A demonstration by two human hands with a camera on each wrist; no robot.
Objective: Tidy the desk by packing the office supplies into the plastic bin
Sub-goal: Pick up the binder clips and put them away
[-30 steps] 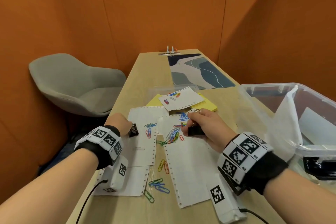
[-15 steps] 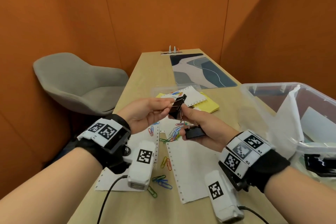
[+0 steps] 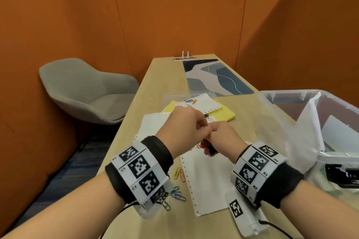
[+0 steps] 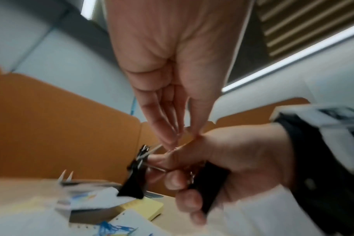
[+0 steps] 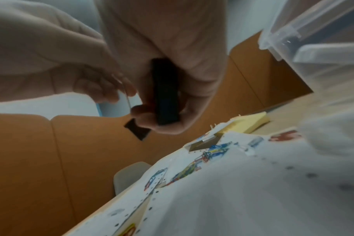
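Observation:
My two hands meet above the desk's middle. My right hand (image 3: 211, 146) curls round a large black binder clip (image 4: 210, 183), which the right wrist view also shows as a black binder clip (image 5: 166, 91) in the palm. A smaller black binder clip (image 4: 134, 175) hangs at that hand's fingertips. My left hand (image 3: 203, 128), knuckles up, pinches the small clip's wire handle (image 4: 155, 149). The clear plastic bin (image 3: 281, 92) stands at the right, open, with a white bag (image 3: 308, 122) inside. Coloured paper clips (image 3: 179, 173) lie on the desk under my wrists.
White perforated paper sheets (image 3: 207, 176) and a yellow sticky-note pad (image 3: 223, 115) cover the desk's middle, by a small clear box (image 3: 174, 97). A patterned desk mat (image 3: 215, 77) lies farther back. A grey chair (image 3: 87, 91) stands left of the desk. Orange walls close in.
Both hands rose from the desk, each with a binder clip. The left hand carried its clip to the right hand, then turned knuckles up against it; the clips are now hidden from the head.

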